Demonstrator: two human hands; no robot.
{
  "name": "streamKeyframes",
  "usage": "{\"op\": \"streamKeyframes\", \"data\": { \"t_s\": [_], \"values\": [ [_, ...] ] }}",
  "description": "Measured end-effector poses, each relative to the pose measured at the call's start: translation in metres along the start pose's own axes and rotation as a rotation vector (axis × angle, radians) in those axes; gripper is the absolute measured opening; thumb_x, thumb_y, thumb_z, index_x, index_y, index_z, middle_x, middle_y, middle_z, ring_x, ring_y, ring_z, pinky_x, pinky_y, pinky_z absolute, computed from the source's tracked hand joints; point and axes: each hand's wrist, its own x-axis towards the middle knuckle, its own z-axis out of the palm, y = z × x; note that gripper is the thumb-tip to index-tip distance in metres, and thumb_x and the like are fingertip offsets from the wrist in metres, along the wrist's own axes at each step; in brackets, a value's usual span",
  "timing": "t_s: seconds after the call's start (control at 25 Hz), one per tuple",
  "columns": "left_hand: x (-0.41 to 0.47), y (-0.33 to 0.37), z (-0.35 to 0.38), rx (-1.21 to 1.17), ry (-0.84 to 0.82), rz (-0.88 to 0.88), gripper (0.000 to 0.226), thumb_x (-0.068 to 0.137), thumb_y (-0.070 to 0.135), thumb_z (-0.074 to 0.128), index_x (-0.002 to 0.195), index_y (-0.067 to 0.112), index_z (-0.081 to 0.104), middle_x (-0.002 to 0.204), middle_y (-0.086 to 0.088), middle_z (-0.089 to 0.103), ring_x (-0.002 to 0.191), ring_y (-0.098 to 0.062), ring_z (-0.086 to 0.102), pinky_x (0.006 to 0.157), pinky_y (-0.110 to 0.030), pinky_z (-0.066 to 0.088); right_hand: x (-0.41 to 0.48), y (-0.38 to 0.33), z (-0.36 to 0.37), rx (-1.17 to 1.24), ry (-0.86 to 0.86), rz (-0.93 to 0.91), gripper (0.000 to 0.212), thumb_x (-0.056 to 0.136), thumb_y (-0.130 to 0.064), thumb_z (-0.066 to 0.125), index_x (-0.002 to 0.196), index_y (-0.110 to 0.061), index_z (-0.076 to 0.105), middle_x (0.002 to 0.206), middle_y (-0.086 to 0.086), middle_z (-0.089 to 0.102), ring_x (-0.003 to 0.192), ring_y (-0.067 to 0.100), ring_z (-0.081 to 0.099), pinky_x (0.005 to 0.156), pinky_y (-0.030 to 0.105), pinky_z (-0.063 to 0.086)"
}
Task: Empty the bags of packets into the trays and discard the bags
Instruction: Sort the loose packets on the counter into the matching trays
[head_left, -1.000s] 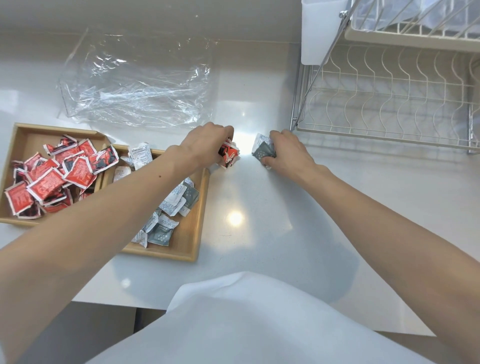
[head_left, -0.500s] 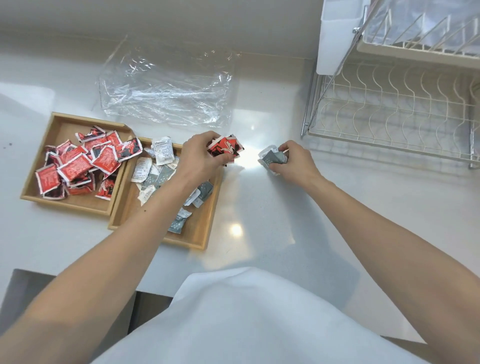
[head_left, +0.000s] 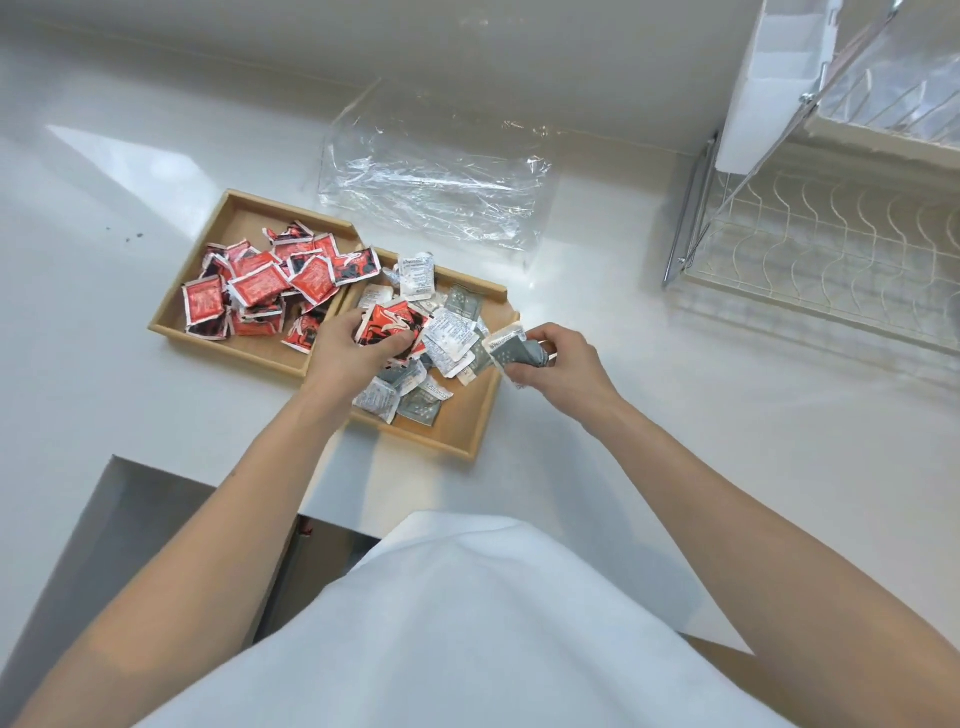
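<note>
Two wooden trays sit side by side on the white counter. The left tray (head_left: 171, 317) holds several red packets (head_left: 260, 286). The right tray (head_left: 467, 431) holds several grey and white packets (head_left: 421, 402). My left hand (head_left: 345, 353) grips a bunch of red packets (head_left: 389, 325) above the right tray. My right hand (head_left: 558, 364) grips a few grey and white packets (head_left: 506, 348) over that tray's right edge. A clear empty plastic bag (head_left: 431, 192) lies flat on the counter behind the trays.
A wire dish rack (head_left: 831, 249) with a white holder (head_left: 763, 88) stands at the right rear. The counter's front edge (head_left: 208, 486) drops off at lower left. A white garment fills the bottom of the view.
Both hands carried their packets leftward from the bare counter to above the right tray. The view shifted, so the trays now appear nearer the middle.
</note>
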Motion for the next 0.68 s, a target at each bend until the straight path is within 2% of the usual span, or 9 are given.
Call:
{"op": "streamKeyframes", "data": {
  "t_s": [0.12,0.24,0.32,0.44,0.56,0.68],
  "values": [
    [0.003,-0.014,-0.031,-0.051,-0.023,-0.015,0.015,0.081,0.012,0.077,0.095,0.014,0.071,0.091,-0.006,0.076,0.075,-0.015,0.07,0.069,-0.028,0.054,-0.003,-0.006,0.032,-0.033,0.004,0.003,0.033,0.077,-0.019,0.08,0.106,-0.018,0.065,0.089,-0.007,0.062,0.071,0.004,0.056,0.059,0.017,0.039],
    [0.014,-0.027,-0.066,-0.04,-0.046,-0.049,0.011,0.083,0.01,0.075,0.092,0.016,0.07,0.09,-0.009,0.073,0.074,-0.017,0.066,0.071,-0.03,0.049,-0.006,-0.01,0.063,-0.055,0.018,0.045,0.039,0.078,-0.019,0.08,0.112,-0.014,0.063,0.095,-0.003,0.061,0.079,0.014,0.056,0.066,0.021,0.04],
    [0.026,-0.035,-0.09,-0.027,-0.07,-0.045,0.013,0.084,0.008,0.074,0.093,0.016,0.07,0.088,-0.005,0.074,0.074,-0.015,0.066,0.07,-0.027,0.05,-0.008,-0.013,0.081,-0.102,0.031,0.065,0.039,0.078,-0.018,0.079,0.113,-0.013,0.062,0.095,-0.002,0.06,0.083,0.018,0.056,0.07,0.023,0.042],
    [0.048,-0.044,-0.124,0.038,-0.084,-0.029,0.016,0.082,0.008,0.075,0.095,0.017,0.07,0.086,0.0,0.074,0.074,-0.014,0.067,0.067,-0.025,0.051,-0.01,-0.015,0.099,-0.22,0.043,0.077,0.037,0.079,-0.016,0.077,0.112,-0.016,0.06,0.087,-0.007,0.058,0.08,0.015,0.056,0.062,0.015,0.04],
    [0.071,-0.051,-0.147,0.171,-0.122,0.029,0.02,0.08,0.013,0.078,0.098,0.017,0.07,0.09,0.0,0.075,0.079,-0.017,0.07,0.07,-0.029,0.052,-0.012,-0.014,0.111,-0.371,0.039,0.117,0.036,0.08,-0.017,0.074,0.114,-0.019,0.061,0.103,0.007,0.067,0.093,0.025,0.06,0.075,0.031,0.049],
    [0.09,-0.055,-0.159,0.324,-0.18,0.099,0.026,0.079,0.018,0.078,0.104,0.016,0.068,0.094,-0.002,0.073,0.083,-0.019,0.069,0.071,-0.03,0.051,-0.016,-0.015,0.119,-0.419,0.079,0.107,0.039,0.081,-0.014,0.072,0.119,-0.02,0.064,0.115,0.009,0.068,0.105,0.028,0.062,0.088,0.038,0.051]
  ]
}}
